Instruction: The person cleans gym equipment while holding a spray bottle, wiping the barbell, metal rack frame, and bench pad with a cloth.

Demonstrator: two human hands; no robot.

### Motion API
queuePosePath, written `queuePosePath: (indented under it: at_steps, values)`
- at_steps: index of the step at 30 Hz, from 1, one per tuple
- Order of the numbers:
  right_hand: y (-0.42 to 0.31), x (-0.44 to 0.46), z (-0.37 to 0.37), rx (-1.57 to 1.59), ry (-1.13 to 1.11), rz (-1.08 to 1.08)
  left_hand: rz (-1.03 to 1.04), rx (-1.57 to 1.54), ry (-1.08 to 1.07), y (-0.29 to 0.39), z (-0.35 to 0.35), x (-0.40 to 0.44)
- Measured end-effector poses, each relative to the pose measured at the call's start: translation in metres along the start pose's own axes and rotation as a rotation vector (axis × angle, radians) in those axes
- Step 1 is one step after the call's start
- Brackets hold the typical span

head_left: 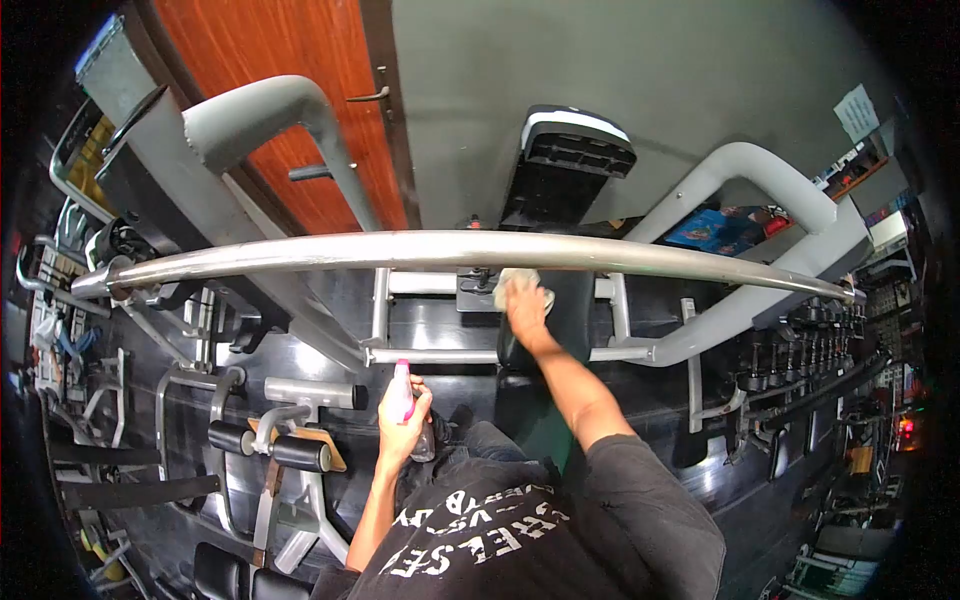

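Observation:
My left hand (402, 425) is wrapped round a spray bottle (402, 390) with a pink and white head, held low in front of my body. Part of the clear bottle shows below the fingers. Under the steel bar, my right hand (526, 308) presses a pale cloth (516, 282) near the top of a black padded bench (560, 320). The cloth's upper edge lies close behind the bar (450, 250), which spans the view from left to right. Some of the cloth is hidden beneath my fingers.
Grey machine frames (290, 100) rise on both sides of the bench. A tilted black seat back (565, 160) stands beyond the bar. Leg rollers (300, 453) sit at lower left, and a dumbbell rack (800, 360) at right. An orange door (280, 50) is behind.

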State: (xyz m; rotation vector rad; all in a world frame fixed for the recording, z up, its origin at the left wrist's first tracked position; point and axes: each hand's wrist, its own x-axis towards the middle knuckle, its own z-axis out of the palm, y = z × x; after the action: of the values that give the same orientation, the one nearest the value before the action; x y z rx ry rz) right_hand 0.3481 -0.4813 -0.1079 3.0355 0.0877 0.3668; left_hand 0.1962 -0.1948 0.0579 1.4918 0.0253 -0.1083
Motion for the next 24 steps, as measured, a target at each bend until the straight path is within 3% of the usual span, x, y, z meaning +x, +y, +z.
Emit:
queuePosePath:
  at_steps: [5,10,15,24]
  values:
    - [-0.024,-0.091,0.015,0.051,0.036,-0.044,-0.004,-0.015,-0.006,-0.004,0.021,0.009]
    - [-0.010,-0.139,0.016,0.192,-0.130,-0.120,0.006,0.049,-0.070,-0.002,0.040,0.012]
    - [0.036,-0.167,0.005,0.158,-0.328,-0.365,0.018,0.130,-0.144,0.002,0.054,0.014]
    - [0.131,-0.199,0.000,0.040,-0.457,-0.226,0.039,0.124,-0.137,0.000,0.067,0.021]
